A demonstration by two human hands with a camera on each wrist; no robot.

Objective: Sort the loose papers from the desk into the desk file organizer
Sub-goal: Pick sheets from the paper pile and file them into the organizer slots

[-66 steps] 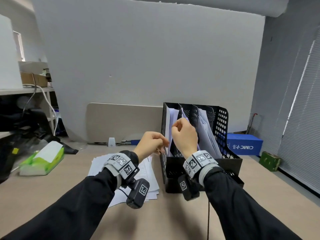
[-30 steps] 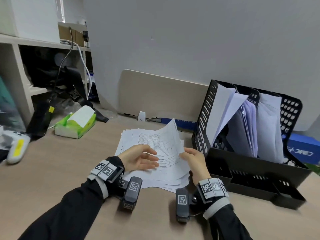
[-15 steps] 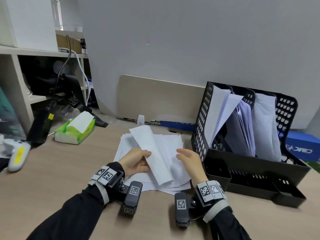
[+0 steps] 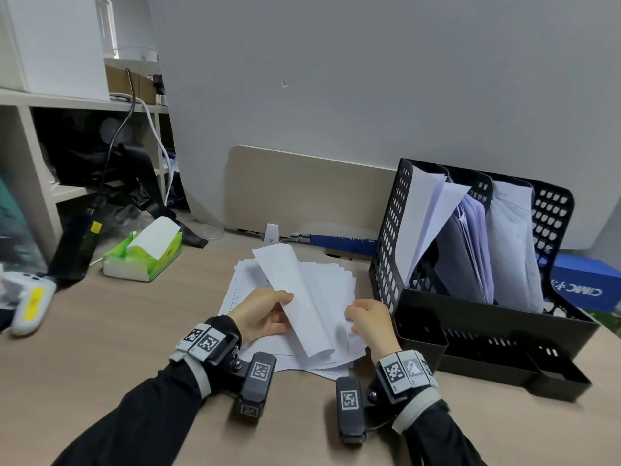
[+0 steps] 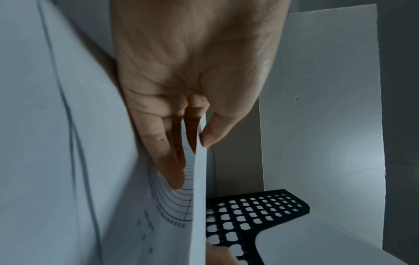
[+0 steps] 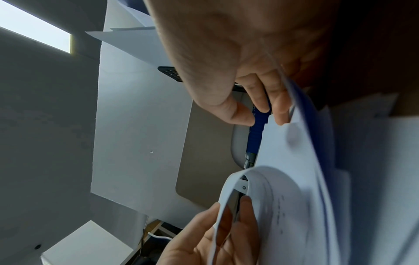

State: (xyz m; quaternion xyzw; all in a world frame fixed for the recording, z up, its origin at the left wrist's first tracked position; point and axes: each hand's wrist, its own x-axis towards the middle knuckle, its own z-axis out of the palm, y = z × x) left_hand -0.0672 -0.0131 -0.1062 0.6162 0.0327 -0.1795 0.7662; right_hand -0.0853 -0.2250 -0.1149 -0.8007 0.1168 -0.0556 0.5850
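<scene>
A pile of loose white papers [image 4: 336, 284] lies on the desk left of the black mesh file organizer [image 4: 393, 230], whose slots hold several sheets. The top sheet [image 4: 295, 290] is lifted and curled over, printed side inward. My left hand [image 4: 285, 299] pinches its edge between thumb and fingers, as the left wrist view shows [image 5: 195, 157]. My right hand [image 4: 356, 314] sits at the pile's right edge. Its loosely curled fingertips [image 6: 280, 114] touch the sheets' edge with the thumb held apart. The organizer's mesh wall [image 5: 249, 211] shows beyond the sheet.
A green tissue box [image 4: 142, 257] stands at the back left. A white device with a yellow label [image 4: 32, 307] lies at the left edge. A blue box [image 4: 584, 284] sits behind the organizer. Shelves with cables [image 4: 100, 169] stand at the left, and a beige panel [image 4: 302, 190] leans on the wall.
Both hands came down from the organizer to the paper pile. The top sheet was lifted by both hands, then curled over toward the left hand; the right hand let it go.
</scene>
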